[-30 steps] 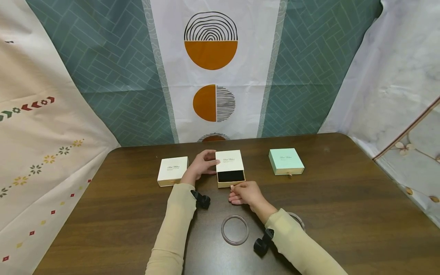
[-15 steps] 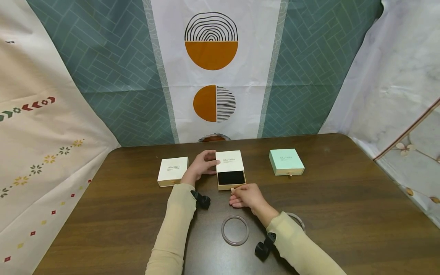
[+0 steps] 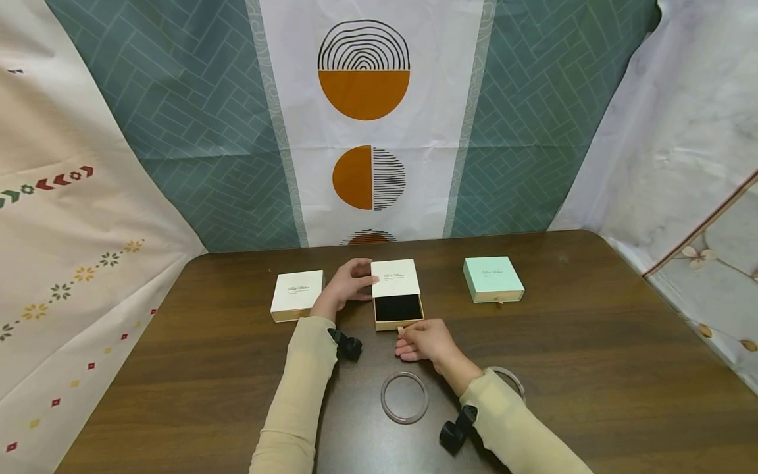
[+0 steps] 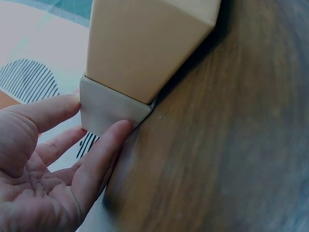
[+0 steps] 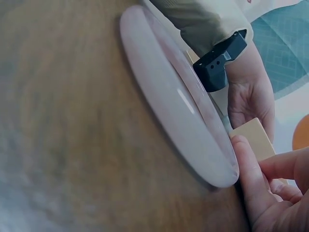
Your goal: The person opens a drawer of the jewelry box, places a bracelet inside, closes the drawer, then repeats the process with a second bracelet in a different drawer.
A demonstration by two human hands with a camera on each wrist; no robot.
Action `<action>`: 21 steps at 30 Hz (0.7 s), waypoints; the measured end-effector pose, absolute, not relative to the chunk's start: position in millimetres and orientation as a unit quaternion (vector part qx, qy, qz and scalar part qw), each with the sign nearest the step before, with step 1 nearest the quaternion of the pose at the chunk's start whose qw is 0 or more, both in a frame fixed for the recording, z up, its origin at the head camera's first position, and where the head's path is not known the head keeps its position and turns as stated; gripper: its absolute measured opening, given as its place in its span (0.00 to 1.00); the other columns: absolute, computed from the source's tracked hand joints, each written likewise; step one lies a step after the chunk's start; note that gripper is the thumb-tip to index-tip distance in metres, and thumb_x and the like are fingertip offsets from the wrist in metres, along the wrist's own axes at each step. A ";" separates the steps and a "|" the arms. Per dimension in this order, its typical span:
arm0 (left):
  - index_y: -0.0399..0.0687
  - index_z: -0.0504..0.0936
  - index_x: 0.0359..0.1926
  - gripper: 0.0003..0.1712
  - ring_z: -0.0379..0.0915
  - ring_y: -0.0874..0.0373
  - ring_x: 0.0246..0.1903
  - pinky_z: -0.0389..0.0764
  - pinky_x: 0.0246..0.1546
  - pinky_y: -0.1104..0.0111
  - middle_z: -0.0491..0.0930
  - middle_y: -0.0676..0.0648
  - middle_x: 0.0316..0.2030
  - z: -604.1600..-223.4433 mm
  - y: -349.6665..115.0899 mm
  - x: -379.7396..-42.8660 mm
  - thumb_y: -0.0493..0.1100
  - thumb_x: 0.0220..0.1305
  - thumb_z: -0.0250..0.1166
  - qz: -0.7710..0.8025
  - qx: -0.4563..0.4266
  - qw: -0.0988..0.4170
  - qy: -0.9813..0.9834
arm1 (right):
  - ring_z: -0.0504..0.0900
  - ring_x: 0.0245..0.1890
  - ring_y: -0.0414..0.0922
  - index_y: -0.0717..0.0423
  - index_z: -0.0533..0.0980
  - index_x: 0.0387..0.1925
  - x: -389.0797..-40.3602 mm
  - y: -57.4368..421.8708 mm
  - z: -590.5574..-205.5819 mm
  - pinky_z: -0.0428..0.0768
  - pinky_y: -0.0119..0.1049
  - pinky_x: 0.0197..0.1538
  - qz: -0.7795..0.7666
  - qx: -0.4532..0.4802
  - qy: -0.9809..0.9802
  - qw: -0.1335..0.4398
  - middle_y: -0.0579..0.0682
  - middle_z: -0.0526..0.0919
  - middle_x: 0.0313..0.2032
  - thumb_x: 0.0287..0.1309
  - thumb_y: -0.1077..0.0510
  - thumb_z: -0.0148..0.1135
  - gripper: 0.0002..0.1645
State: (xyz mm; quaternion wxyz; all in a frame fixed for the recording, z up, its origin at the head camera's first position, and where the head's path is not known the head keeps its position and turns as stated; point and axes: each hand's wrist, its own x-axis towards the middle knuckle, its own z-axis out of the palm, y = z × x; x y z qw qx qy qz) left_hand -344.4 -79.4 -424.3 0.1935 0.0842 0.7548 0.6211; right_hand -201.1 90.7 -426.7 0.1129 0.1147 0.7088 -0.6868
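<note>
At the middle of the table sits a white drawer-style gift box [image 3: 395,279], its tan drawer [image 3: 391,326] pulled partly out with black lining [image 3: 399,307] showing. My left hand [image 3: 346,288] grips the box's white sleeve from its left side; in the left wrist view thumb and fingers press the sleeve [image 4: 112,104] from opposite sides. My right hand [image 3: 428,341] pinches the small pull tab [image 3: 401,330] on the drawer front. In the right wrist view the fingers [image 5: 248,169] lie right beside the tan drawer front [image 5: 255,137].
A glassy bangle [image 3: 383,397] lies in front of the box. A second bangle [image 3: 515,378] is partly hidden by the right sleeve. Another white gift box [image 3: 297,291] stands on the left, and a mint gift box [image 3: 493,276] on the right.
The drawer has slid a little farther out toward me, with my right hand moving back along with it. My left hand and the sleeve have stayed in place.
</note>
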 end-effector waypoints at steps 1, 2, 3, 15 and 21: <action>0.46 0.62 0.69 0.34 0.73 0.41 0.54 0.84 0.42 0.56 0.67 0.36 0.62 -424.4 -79.3 -344.7 0.38 0.64 0.63 0.621 0.085 0.194 0.755 | 0.82 0.19 0.40 0.78 0.76 0.38 -200.3 90.9 -426.2 0.85 0.34 0.28 -0.687 0.115 0.709 0.114 0.52 0.82 0.21 0.62 0.66 0.56 0.14; 0.46 0.62 0.69 0.34 0.73 0.41 0.54 0.84 0.42 0.56 0.66 0.36 0.62 -424.5 -79.3 -345.1 0.38 0.64 0.63 0.620 0.085 0.193 0.756 | 0.82 0.19 0.40 0.78 0.76 0.39 -199.8 91.2 -425.7 0.85 0.34 0.28 -0.686 0.115 0.709 0.115 0.52 0.82 0.21 0.62 0.65 0.56 0.14; 0.46 0.62 0.69 0.34 0.73 0.41 0.54 0.84 0.42 0.57 0.66 0.36 0.62 -424.5 -79.2 -345.5 0.38 0.64 0.63 0.620 0.085 0.193 0.756 | 0.82 0.19 0.39 0.78 0.76 0.39 -199.1 91.4 -425.1 0.85 0.34 0.28 -0.686 0.114 0.709 0.115 0.52 0.82 0.21 0.62 0.65 0.56 0.14; 0.46 0.62 0.69 0.34 0.72 0.41 0.55 0.84 0.41 0.57 0.65 0.36 0.63 -424.9 -78.6 -345.4 0.38 0.63 0.63 0.618 0.081 0.195 0.757 | 0.82 0.20 0.39 0.79 0.76 0.39 -190.8 94.1 -425.2 0.85 0.34 0.28 -0.685 0.104 0.711 0.119 0.52 0.82 0.21 0.63 0.65 0.56 0.14; 0.47 0.63 0.68 0.33 0.72 0.41 0.55 0.84 0.42 0.57 0.66 0.36 0.63 -424.8 -79.3 -344.2 0.38 0.64 0.63 0.620 0.081 0.193 0.756 | 0.83 0.20 0.39 0.79 0.75 0.39 -187.9 94.4 -424.8 0.84 0.33 0.28 -0.684 0.101 0.713 0.120 0.51 0.82 0.21 0.63 0.65 0.56 0.14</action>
